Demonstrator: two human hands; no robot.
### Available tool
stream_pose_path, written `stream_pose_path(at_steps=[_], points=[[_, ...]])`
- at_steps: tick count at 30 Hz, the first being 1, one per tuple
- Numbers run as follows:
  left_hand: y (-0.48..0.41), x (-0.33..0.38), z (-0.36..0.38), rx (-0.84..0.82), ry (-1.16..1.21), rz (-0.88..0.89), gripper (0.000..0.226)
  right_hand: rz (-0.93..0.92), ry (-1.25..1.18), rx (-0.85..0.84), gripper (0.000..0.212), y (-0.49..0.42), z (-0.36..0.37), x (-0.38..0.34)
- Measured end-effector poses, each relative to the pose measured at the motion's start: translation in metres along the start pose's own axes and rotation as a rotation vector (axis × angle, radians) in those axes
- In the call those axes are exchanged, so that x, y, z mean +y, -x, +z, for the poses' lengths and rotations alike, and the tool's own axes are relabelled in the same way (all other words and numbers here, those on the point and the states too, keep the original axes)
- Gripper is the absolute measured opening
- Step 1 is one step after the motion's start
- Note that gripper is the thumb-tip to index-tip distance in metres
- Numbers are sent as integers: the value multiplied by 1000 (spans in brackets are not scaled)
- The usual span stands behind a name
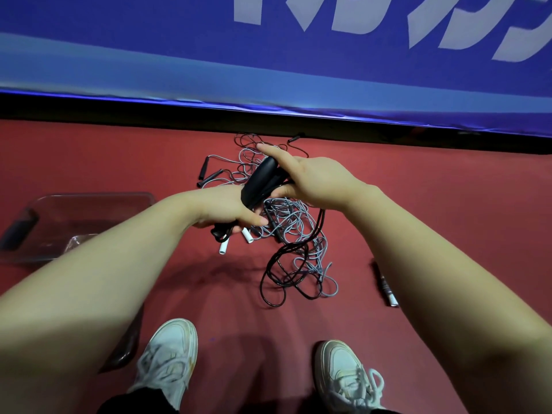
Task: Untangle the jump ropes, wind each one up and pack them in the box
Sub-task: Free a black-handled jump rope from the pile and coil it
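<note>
While the tangle of grey rope point(286, 222) lies heaped on the red floor point(448, 204), the person stands over it with a pair of black handles point(263, 180) held up between both hands. The left grip point(221, 210) is curled round the lower end of the handles. The right grip point(316, 177) pinches the upper end, forefinger pointing straight out. From the right grip the black rope point(286, 264) hangs down and loops on the floor across the grey strands.

I'd judge this to be the winding step for the black rope, with its far loops not yet free of the heap. The next move calls for drawing that slack up clear of the grey strands, then wrapping it round the handles. The clear box point(89, 195) sits on the floor to the left, near the left forearm.
</note>
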State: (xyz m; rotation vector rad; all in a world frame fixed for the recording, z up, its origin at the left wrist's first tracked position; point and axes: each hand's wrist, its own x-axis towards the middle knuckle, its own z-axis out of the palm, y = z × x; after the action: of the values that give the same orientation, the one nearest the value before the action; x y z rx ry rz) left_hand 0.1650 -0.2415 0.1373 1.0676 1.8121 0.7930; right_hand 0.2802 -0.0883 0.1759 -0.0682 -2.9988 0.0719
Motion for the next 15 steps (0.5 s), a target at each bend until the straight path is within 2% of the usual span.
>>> stream_pose_path(at_steps=[3, 6, 10, 12, 15], points=[[1, -1, 1, -100, 15, -75, 27, -80, 50, 14, 79, 1, -1, -2], [5, -1, 2, -144, 59, -136, 32, -111, 239, -97, 66, -3, 3, -3], [8, -8, 0, -186, 169, -154, 29, -77, 124, -169, 72, 4, 18, -3], [8, -7, 0, -189, 211, -176, 28, -59, 135, -148, 74, 5, 23, -2], [7, -2, 3, -179, 322, -197, 30, -5, 195, -57, 63, 2, 23, -2]])
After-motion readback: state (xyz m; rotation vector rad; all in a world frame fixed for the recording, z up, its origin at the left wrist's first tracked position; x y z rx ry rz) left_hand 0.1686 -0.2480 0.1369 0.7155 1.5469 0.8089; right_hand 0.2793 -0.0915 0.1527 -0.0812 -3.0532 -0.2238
